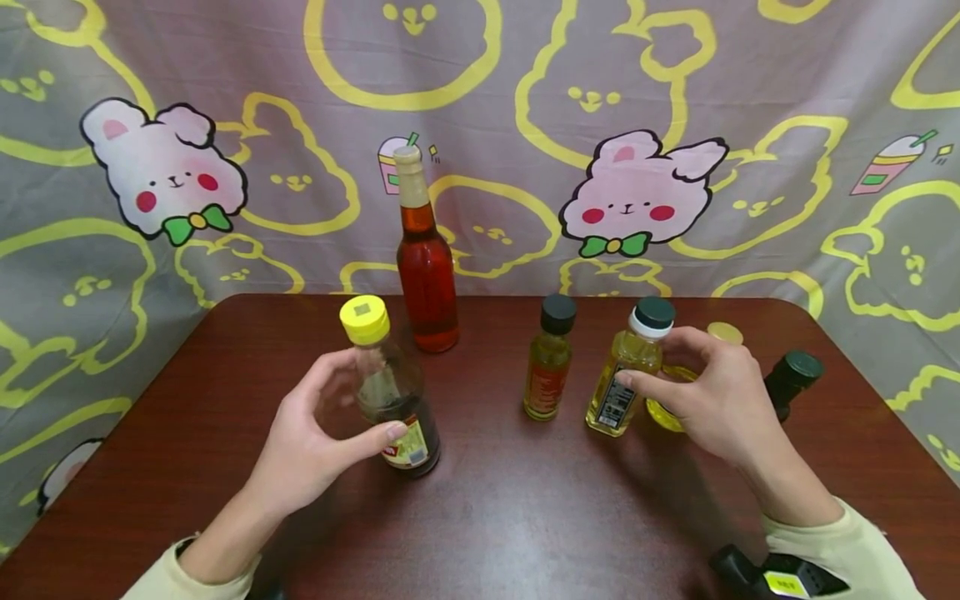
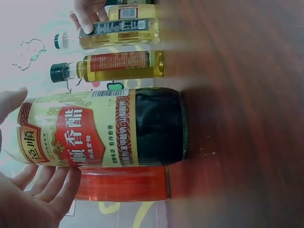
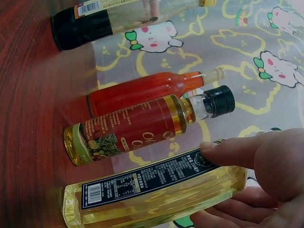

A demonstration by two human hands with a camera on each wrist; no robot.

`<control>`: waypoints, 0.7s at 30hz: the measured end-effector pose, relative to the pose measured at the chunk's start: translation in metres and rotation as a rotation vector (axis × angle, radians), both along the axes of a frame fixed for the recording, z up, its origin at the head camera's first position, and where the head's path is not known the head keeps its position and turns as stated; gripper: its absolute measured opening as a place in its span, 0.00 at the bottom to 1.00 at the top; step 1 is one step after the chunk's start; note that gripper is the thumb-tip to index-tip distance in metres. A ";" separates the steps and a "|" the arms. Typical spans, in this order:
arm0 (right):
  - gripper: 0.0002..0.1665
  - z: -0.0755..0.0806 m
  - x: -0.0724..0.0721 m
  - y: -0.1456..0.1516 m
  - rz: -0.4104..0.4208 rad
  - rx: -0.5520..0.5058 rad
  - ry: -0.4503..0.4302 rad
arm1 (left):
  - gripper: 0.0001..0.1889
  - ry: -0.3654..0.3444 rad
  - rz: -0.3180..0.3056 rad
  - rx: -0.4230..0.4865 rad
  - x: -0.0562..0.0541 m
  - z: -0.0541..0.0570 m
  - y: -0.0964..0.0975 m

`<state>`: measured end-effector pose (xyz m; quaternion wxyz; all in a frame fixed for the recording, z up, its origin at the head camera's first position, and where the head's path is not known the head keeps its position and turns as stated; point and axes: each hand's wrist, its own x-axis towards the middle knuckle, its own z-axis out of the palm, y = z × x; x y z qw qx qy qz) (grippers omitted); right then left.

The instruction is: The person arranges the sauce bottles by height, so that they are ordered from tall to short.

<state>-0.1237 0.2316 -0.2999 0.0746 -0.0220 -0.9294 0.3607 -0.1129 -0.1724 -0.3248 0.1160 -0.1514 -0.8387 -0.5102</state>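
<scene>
My left hand (image 1: 303, 450) grips a vinegar bottle (image 1: 393, 387) with a yellow cap, thumb on one side and fingers on the other. Dark liquid fills its lower part, and the left wrist view shows the bottle's red and cream label (image 2: 78, 133). At the right, my right hand (image 1: 723, 404) holds a squarish bottle of pale yellow oil (image 1: 613, 400) with a dark green and white cap. The thumb lies on its black label (image 3: 156, 171), while the fingers reach behind. Both bottles stand close to the tabletop.
A small olive oil bottle (image 1: 547, 375) with a red label stands left of the held oil. Farther back rises a tall bottle of red liquid (image 1: 427, 283). Behind my right hand are a yellow oil bottle (image 1: 663, 412) and a dark green-capped bottle (image 1: 791, 379). A patterned curtain (image 1: 480, 108) hangs behind the table (image 1: 487, 533).
</scene>
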 end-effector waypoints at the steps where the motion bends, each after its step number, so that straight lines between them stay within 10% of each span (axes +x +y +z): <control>1: 0.37 0.000 0.000 0.000 0.000 -0.001 0.000 | 0.35 0.001 0.000 -0.002 0.001 -0.001 0.000; 21: 0.33 -0.001 0.000 0.000 -0.006 -0.025 0.012 | 0.35 0.038 0.096 0.020 -0.002 -0.003 0.012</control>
